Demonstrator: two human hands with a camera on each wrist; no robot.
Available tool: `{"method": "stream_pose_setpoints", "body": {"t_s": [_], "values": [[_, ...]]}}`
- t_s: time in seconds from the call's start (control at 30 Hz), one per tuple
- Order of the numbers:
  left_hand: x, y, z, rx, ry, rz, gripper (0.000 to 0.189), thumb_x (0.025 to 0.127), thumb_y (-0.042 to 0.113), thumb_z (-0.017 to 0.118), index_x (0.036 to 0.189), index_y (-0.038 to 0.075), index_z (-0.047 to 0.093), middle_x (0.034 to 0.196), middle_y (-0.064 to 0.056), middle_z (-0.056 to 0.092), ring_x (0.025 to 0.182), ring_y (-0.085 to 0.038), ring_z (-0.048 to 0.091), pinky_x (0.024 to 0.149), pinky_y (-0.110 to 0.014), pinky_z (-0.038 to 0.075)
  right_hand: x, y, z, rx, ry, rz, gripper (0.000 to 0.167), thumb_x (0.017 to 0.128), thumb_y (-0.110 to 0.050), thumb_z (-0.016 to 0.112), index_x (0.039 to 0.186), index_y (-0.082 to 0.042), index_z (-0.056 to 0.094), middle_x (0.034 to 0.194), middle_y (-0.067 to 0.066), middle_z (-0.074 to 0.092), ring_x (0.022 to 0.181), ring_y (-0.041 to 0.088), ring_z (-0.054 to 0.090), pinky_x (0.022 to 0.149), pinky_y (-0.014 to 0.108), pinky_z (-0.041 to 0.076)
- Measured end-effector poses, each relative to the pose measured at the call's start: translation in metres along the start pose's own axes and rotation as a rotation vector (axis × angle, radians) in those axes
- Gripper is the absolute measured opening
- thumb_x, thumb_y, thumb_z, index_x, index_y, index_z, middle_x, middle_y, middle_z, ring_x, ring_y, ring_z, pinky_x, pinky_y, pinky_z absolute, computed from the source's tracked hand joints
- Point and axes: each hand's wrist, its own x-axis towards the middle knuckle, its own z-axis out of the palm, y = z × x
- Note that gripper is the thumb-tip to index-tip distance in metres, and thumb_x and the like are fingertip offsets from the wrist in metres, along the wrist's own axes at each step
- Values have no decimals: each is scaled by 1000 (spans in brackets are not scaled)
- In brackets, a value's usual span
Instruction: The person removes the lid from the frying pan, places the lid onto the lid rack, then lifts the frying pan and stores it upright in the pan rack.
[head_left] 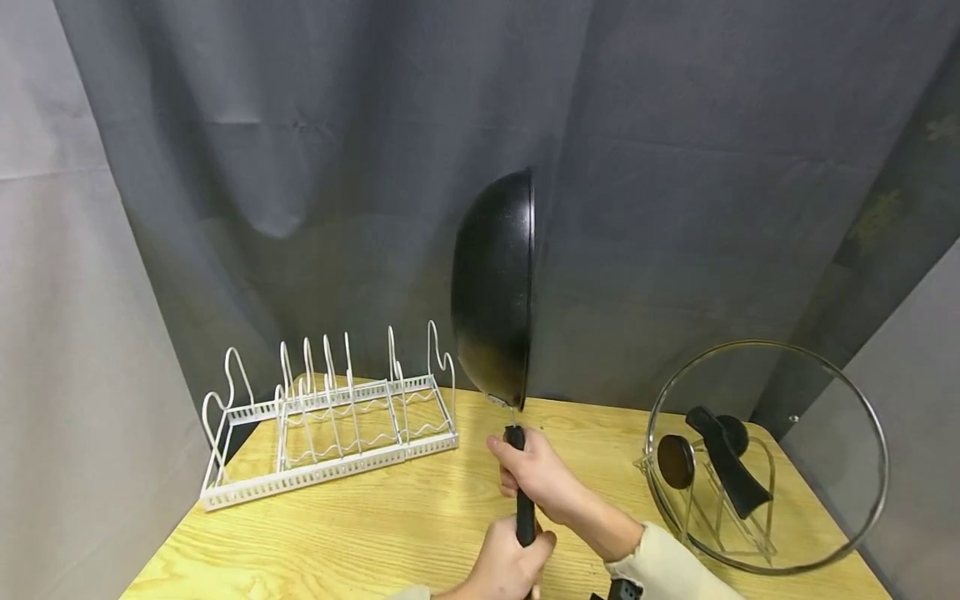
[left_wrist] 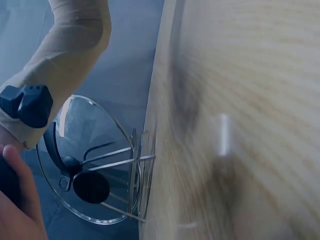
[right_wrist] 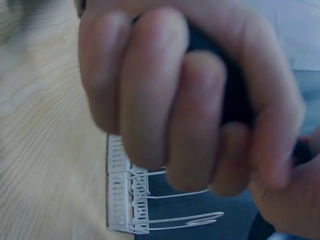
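A black wok is held up on its side above the wooden table, its rounded underside facing left and its handle pointing down. My right hand grips the upper part of the black handle. Lower down, my left hand holds the same handle near its end. Curled fingers of the right hand wrap the dark handle in the right wrist view. Only part of a hand shows at the left edge of the left wrist view.
A white wire rack with upright loops stands on the table at left. At right, a glass lid with a metal rim leans in a small wire stand, beside a black handle piece. Grey curtain hangs behind.
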Motion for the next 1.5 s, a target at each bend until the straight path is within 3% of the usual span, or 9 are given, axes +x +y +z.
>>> {"method": "stream_pose_setpoints", "body": {"t_s": [0.17, 0.27, 0.37, 0.5, 0.63, 0.77, 1.0, 1.27, 1.5], "values": [[-2, -4, -1, -171, -131, 38, 25, 90, 13, 54, 67, 7, 45, 48, 10, 47, 39, 1, 47, 41, -15, 39, -1, 3, -1, 10, -119, -30, 32, 101, -15, 46, 71, -8, 36, 52, -4, 30, 43, 8, 28, 46, 22, 30], [-2, -5, -4, -252, -208, 71, 30, 92, 10, 53, 71, -8, 41, 52, 11, 49, 43, 2, 51, 46, -15, 44, 1, 4, -2, 22, -173, -43, 31, 101, -16, 46, 73, -9, 36, 52, -4, 31, 43, 7, 29, 46, 22, 30], [-2, -3, -4, -273, -228, 75, 31, 93, 11, 53, 71, -6, 41, 54, 11, 49, 45, 2, 52, 48, -15, 45, 3, 4, -4, 42, -223, -58, 31, 101, -16, 44, 72, -10, 35, 52, -5, 31, 43, 6, 29, 46, 22, 30], [-2, -1, -1, -237, -151, 27, 25, 93, 15, 54, 70, 10, 45, 52, 11, 47, 42, 1, 52, 45, -15, 44, 8, 6, -6, 52, -289, -79, 31, 102, -13, 40, 72, -10, 35, 52, -4, 31, 44, 7, 29, 47, 23, 30], [-1, -3, 1, -179, -45, 2, 23, 91, 16, 54, 70, 12, 45, 50, 9, 48, 40, -1, 51, 42, -16, 42, 12, 8, -8, 37, -339, -81, 29, 103, -15, 41, 75, -9, 35, 53, -4, 32, 45, 8, 30, 49, 23, 31], [1, -5, 2, -122, 9, -1, 22, 89, 17, 54, 70, 12, 46, 50, 8, 48, 39, -2, 50, 41, -16, 42, 15, 9, -8, 22, -349, -71, 27, 102, -15, 43, 77, -7, 36, 54, -3, 34, 46, 9, 31, 49, 24, 31], [4, -7, -3, -64, 72, -15, 22, 89, 18, 56, 71, 11, 46, 50, 6, 48, 39, -3, 50, 40, -17, 40, 21, 8, -9, 18, -369, -45, 27, 101, -16, 44, 78, -7, 35, 55, -2, 34, 46, 9, 33, 48, 24, 33], [2, -9, -5, -51, 107, -23, 23, 90, 20, 58, 71, 9, 49, 51, 5, 50, 39, -6, 52, 40, -17, 41, 27, 12, -9, 30, -459, -39, 25, 102, -12, 41, 78, -8, 36, 55, -4, 35, 47, 9, 34, 49, 24, 32], [3, -7, -2, -29, 146, -25, 23, 90, 20, 58, 71, 9, 50, 49, 5, 49, 38, -6, 52, 39, -18, 42, 31, 15, -11, 102, -484, -8, 25, 101, -13, 45, 78, -8, 38, 57, -4, 35, 48, 8, 35, 51, 24, 33]]}}
